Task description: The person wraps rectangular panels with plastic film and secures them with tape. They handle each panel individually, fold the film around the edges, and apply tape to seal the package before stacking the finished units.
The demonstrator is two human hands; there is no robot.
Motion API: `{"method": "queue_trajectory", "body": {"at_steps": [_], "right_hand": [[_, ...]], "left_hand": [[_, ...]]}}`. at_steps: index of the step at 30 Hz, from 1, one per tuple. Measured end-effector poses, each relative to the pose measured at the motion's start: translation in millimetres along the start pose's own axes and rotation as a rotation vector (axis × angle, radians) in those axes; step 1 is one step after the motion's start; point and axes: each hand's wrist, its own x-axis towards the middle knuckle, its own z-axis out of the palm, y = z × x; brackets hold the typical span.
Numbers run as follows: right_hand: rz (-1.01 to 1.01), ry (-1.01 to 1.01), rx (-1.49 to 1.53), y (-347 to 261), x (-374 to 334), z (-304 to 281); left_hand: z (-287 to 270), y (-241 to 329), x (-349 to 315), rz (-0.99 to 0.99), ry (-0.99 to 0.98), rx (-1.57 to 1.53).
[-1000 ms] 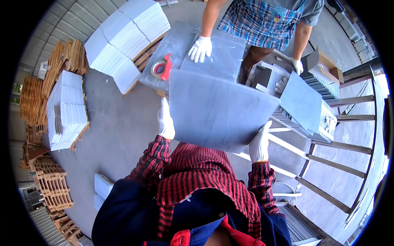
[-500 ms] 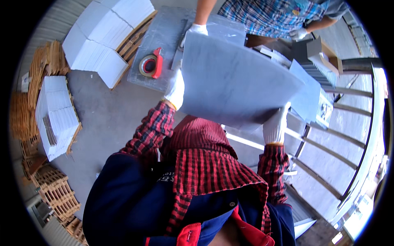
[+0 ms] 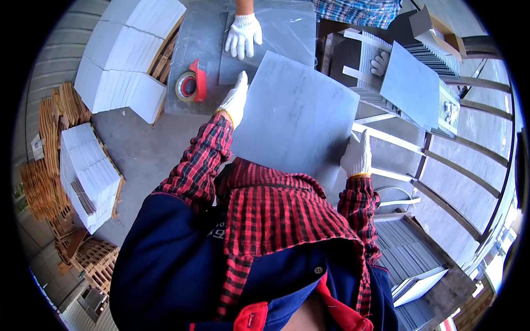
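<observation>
A square grey tile with faint dark streaks is held up in front of me between both hands. My left hand, in a white knit glove, grips its left edge, thumb side up. My right hand, gloved the same way, grips the lower right edge; its other fingers are partly hidden. Beyond the tile, a co-worker's white-gloved hand lies spread on a grey sheet on the worktable. A red tape dispenser with a roll of tape sits on the table's near left part.
White box stacks on pallets stand at left, beside wooden pallets. Right of me, another grey tile lies on packed stacks by an open carton. A metal-barred frame runs along the right; stacked tiles stand lower right.
The tile has come nearer to me and shows less tilt, with both my hands still on it. The co-worker's hand, earlier by the tile's far edge, now lies spread on the table's sheet.
</observation>
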Motion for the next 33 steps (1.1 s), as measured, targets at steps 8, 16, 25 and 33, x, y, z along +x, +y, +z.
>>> {"method": "queue_trajectory", "body": {"at_steps": [8, 16, 25, 33], "right_hand": [[-0.003, -0.002, 0.092, 35, -10, 31], [0.035, 0.053, 0.815, 77, -16, 65], [0.307, 0.090, 1.223, 43, -59, 21], [0.052, -0.108, 0.678, 57, -43, 51]], "left_hand": [[10, -23, -5, 0.047, 0.027, 0.059], [28, -39, -57, 0.108, 0.064, -0.062], [50, -56, -89, 0.095, 0.120, 0.042], [13, -124, -84, 0.124, 0.123, -0.183]]}}
